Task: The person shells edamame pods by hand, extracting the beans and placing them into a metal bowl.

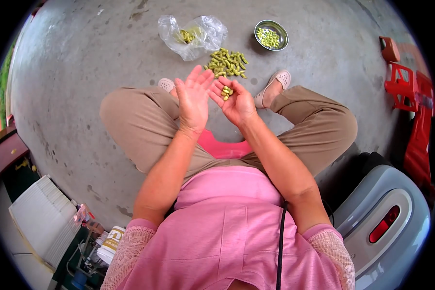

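Note:
My right hand is cupped palm up and holds several shelled green soybeans in its palm. Beside it, my left hand is raised with the palm showing and the fingers stretched out; nothing is in it. Just past my fingertips, a pile of green soybean pods lies on the concrete floor. Behind the pile, a crumpled clear plastic bag has more pods inside. To the right of the bag stands a round metal bowl with shelled beans in the bottom.
A pink seat shows between my legs. Red plastic stools stand at the far right, and a grey-blue plastic appliance is near my right elbow. At lower left are a white ridged stack and a white tub.

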`<action>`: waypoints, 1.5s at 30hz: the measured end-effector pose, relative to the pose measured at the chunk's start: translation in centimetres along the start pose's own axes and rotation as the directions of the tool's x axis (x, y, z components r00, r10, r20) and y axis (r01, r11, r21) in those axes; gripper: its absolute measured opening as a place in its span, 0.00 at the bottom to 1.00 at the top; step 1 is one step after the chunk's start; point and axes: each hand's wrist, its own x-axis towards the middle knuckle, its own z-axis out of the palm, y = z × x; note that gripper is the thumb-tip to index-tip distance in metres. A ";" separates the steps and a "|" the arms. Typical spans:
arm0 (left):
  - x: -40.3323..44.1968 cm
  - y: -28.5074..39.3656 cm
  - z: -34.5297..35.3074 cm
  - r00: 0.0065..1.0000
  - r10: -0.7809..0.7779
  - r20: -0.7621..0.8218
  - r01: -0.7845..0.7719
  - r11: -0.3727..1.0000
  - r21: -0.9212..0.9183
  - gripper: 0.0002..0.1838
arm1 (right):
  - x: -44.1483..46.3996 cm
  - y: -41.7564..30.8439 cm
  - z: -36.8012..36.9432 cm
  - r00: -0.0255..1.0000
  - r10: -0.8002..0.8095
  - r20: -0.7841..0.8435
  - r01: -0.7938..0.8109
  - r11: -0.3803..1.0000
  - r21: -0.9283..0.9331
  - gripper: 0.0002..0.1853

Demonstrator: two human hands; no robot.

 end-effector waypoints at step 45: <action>-0.7 -0.7 0.0 0.904 -0.425 -0.055 0.413 0.830 0.375 0.18 | 4.7 -5.3 -2.1 0.883 -0.050 -0.466 0.077 0.996 0.039 0.08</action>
